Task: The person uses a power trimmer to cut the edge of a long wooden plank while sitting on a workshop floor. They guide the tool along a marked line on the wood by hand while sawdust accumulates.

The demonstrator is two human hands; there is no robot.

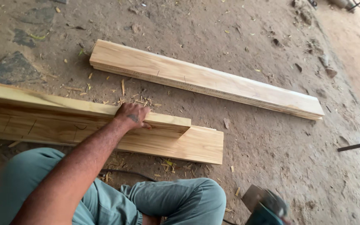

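The person sits low on the bare earth floor [271,137], with the knees in grey-green trousers [180,200] at the bottom of the view. The left hand [132,116] lies palm down on the top pale yellow wooden plank [63,104]. This plank rests on a wider wooden board of the same colour [196,146], and both are directly in front of the knees. The fingers [140,109] are bent over the far edge of the plank and the thumb stays on the near side, so the hand clasps the plank lightly and holds nothing else. The right hand does not show. At the lower right corner there is only a blurred teal power tool with a grey metal base [265,208], and I cannot tell how it is held.

The top plank ends a little to the right of the hand, and the wider board goes past it like a step. A second long pale plank [205,79] lies well apart, further away on the floor. Wood chips [134,100] are scattered just behind the hand.

In my judgement this is a steadying step, where the hand presses the plank so that it does not slide. Any work at the stepped end calls for a firm press and for fingers kept away from that end. It also calls for care with the thin black cable [126,173] near the knees.
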